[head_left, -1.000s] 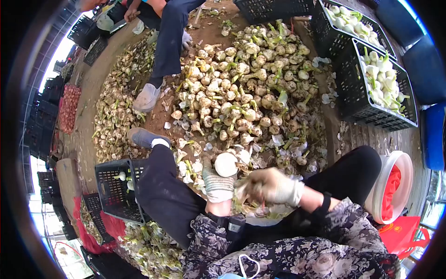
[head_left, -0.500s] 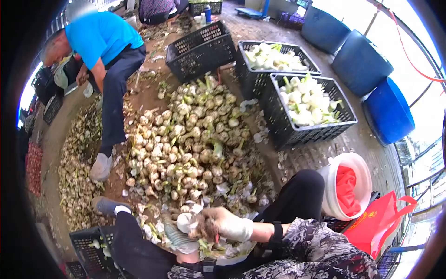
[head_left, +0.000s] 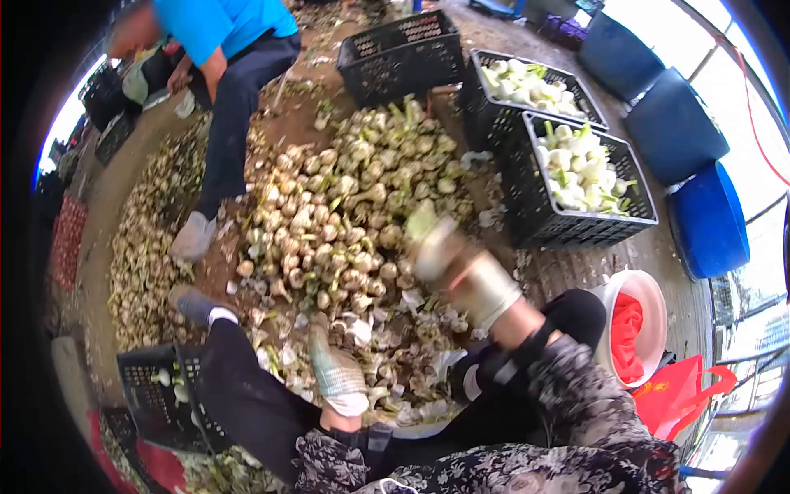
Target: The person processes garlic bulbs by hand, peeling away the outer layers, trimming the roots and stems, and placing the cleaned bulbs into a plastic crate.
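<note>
My right hand (head_left: 477, 284), in a pale glove with dirty fingers, is stretched over the right side of the garlic heap and smeared by motion. At its fingertips is a blurred whitish garlic bulb with a pale green stem (head_left: 421, 221). My left hand (head_left: 336, 362), in a striped, soiled glove, is low in front of me over loose skins. Its brown fingertips are apart, and no bulb shows in them. Unpeeled garlic bulbs (head_left: 329, 222) lie heaped just beyond both hands. Papery peelings (head_left: 411, 387) cover the ground between my knees.
Black crates of cleaned white garlic (head_left: 580, 226) stand right of the heap, near another black crate (head_left: 403, 70). A white bucket (head_left: 654, 329) with red cloth and a red bag (head_left: 679, 395) are at my right. Blue tubs (head_left: 712, 222) line the wall. A co-worker (head_left: 239, 74) sits at upper left.
My right hand has swung from beside the left hand out to the upper right, taking the bulb along. My left hand no longer has the white bulb at its fingers. The view has shifted.
</note>
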A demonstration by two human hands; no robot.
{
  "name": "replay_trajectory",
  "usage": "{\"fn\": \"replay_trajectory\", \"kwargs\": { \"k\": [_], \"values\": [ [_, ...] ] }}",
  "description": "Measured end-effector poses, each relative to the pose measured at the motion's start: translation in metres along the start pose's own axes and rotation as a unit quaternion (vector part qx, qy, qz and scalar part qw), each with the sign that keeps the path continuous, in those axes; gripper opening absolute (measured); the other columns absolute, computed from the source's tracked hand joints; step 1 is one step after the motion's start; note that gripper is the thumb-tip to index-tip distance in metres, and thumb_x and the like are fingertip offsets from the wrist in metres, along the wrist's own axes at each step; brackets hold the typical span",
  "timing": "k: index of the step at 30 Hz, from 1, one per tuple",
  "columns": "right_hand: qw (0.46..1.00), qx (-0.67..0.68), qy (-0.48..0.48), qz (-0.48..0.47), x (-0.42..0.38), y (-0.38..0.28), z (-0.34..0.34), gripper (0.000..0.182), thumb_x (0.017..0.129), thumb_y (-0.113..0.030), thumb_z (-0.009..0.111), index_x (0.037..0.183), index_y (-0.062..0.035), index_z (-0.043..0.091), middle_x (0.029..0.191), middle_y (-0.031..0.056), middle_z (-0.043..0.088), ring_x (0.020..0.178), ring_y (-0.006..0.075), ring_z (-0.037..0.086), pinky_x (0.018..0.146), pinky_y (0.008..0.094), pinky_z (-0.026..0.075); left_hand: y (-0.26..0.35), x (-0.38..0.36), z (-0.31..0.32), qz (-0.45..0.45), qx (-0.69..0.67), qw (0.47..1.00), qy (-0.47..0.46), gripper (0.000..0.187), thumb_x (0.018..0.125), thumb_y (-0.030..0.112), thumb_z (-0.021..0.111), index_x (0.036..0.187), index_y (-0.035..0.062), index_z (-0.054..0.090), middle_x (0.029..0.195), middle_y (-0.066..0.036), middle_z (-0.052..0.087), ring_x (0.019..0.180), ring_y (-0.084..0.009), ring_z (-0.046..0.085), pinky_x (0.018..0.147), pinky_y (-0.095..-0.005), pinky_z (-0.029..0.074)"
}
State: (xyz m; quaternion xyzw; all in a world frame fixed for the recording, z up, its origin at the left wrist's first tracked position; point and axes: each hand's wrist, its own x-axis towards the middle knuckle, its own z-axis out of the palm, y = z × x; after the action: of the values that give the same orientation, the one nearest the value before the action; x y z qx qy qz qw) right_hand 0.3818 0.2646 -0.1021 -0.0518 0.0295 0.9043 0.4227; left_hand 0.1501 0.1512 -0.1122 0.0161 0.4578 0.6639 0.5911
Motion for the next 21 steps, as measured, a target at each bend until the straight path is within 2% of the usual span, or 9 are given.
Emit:
{"fn": "replay_trajectory", "kwargs": {
  "k": [3, 6, 8, 12, 13, 16, 18, 19, 21],
  "values": [
    [0.898, -0.31, -0.011, -0.313, 0.009, -0.057, 0.059, 0.033, 0.095, -0.025, 0.047, 0.118, -0.002, 0.044, 0.117, 0.0119, 0.054, 0.104, 0.0228, 0.057, 0.086, 0.0346, 0.052, 0.005, 0.005, -0.008, 0.007, -0.003, 0.996, 0.085, 0.034, 0.092, 0.031, 0.053, 0.114, 0.0058, 0.056, 0.103, 0.0, 0.056, 0.087, -0.0114, 0.051, 0.077, -0.0267, 0.043],
    [0.801, -0.519, 0.257, -0.153, 0.043, -0.073, -0.009, 0.018, 0.092, -0.018, 0.052, 0.101, -0.0034, 0.057, 0.083, 0.0072, 0.062, 0.079, 0.0198, 0.063, 0.061, 0.03, 0.051, -0.005, 0.009, 0.002, -0.03, -0.052, 0.994, 0.09, 0.017, 0.085, 0.023, 0.061, 0.092, 0.0075, 0.059, 0.078, 0.001, 0.054, 0.07, -0.0118, 0.05, 0.065, -0.0272, 0.044],
    [0.68, -0.572, 0.446, -0.104, 0.066, -0.052, -0.06, 0.02, 0.085, -0.017, 0.059, 0.092, 0.0022, 0.061, 0.07, 0.0072, 0.062, 0.067, 0.0184, 0.062, 0.056, 0.0299, 0.048, -0.004, 0.012, 0.0, -0.054, -0.046, 0.993, 0.091, 0.016, 0.09, 0.019, 0.054, 0.091, 0.0044, 0.059, 0.083, -0.003, 0.056, 0.078, -0.0169, 0.056, 0.07, -0.0299, 0.048],
    [0.513, -0.655, 0.555, 0.021, 0.099, -0.023, -0.112, 0.021, 0.074, -0.015, 0.062, 0.076, 0.0055, 0.066, 0.076, 0.0181, 0.067, 0.072, 0.0253, 0.066, 0.062, 0.0348, 0.049, 0.001, 0.013, 0.005, -0.094, 0.009, 0.993, 0.073, 0.024, 0.091, 0.02, 0.052, 0.105, 0.0024, 0.06, 0.088, -0.004, 0.06, 0.073, -0.0117, 0.056, 0.059, -0.0227, 0.046],
    [0.384, -0.733, 0.562, -0.008, 0.11, -0.019, -0.133, 0.022, 0.07, -0.016, 0.062, 0.074, 0.0045, 0.067, 0.079, 0.0251, 0.065, 0.08, 0.0336, 0.066, 0.068, 0.0373, 0.05, 0.001, 0.016, 0.003, -0.108, 0.012, 0.991, 0.081, 0.023, 0.09, 0.02, 0.052, 0.103, 0.0023, 0.061, 0.086, -0.004, 0.06, 0.074, -0.0123, 0.056, 0.06, -0.0236, 0.046],
    [0.338, -0.767, 0.542, -0.064, 0.124, -0.012, -0.155, 0.025, 0.071, -0.019, 0.059, 0.075, 0.0043, 0.067, 0.079, 0.0277, 0.062, 0.084, 0.0385, 0.063, 0.072, 0.0395, 0.05, -0.005, 0.021, 0.003, -0.12, 0.012, 0.991, 0.058, 0.018, 0.087, 0.021, 0.057, 0.097, 0.0063, 0.063, 0.077, -0.001, 0.059, 0.064, -0.0102, 0.052, 0.057, -0.024, 0.041],
    [0.382, -0.759, 0.526, -0.029, 0.126, -0.019, -0.156, 0.024, 0.073, -0.018, 0.057, 0.075, 0.0046, 0.066, 0.078, 0.0254, 0.064, 0.08, 0.0353, 0.065, 0.068, 0.0374, 0.05, -0.007, 0.025, -0.006, -0.142, 0.049, 0.988, 0.045, 0.023, 0.087, 0.023, 0.058, 0.102, 0.0066, 0.062, 0.078, 0.0, 0.06, 0.064, -0.0097, 0.053, 0.06, -0.0232, 0.043],
    [0.555, -0.667, 0.497, -0.021, 0.121, -0.022, -0.157, 0.019, 0.078, -0.009, 0.051, 0.074, 0.005, 0.063, 0.07, 0.0167, 0.064, 0.061, 0.0274, 0.064, 0.053, 0.0371, 0.047, -0.01, 0.025, -0.011, -0.143, 0.049, 0.987, 0.047, 0.023, 0.087, 0.023, 0.058, 0.102, 0.0066, 0.062, 0.078, 0.0, 0.06, 0.064, -0.0097, 0.053, 0.06, -0.0232, 0.043],
    [0.677, -0.596, 0.432, 0.017, 0.115, -0.016, -0.123, 0.019, 0.083, -0.008, 0.051, 0.086, 0.0048, 0.064, 0.068, 0.0113, 0.064, 0.054, 0.0201, 0.059, 0.049, 0.0325, 0.044, -0.013, 0.022, -0.014, -0.065, 0.149, 0.986, 0.042, 0.031, 0.089, 0.029, 0.056, 0.11, 0.007, 0.059, 0.084, 0.0, 0.061, 0.066, -0.0096, 0.055, 0.064, -0.0193, 0.045]
  ]
}}
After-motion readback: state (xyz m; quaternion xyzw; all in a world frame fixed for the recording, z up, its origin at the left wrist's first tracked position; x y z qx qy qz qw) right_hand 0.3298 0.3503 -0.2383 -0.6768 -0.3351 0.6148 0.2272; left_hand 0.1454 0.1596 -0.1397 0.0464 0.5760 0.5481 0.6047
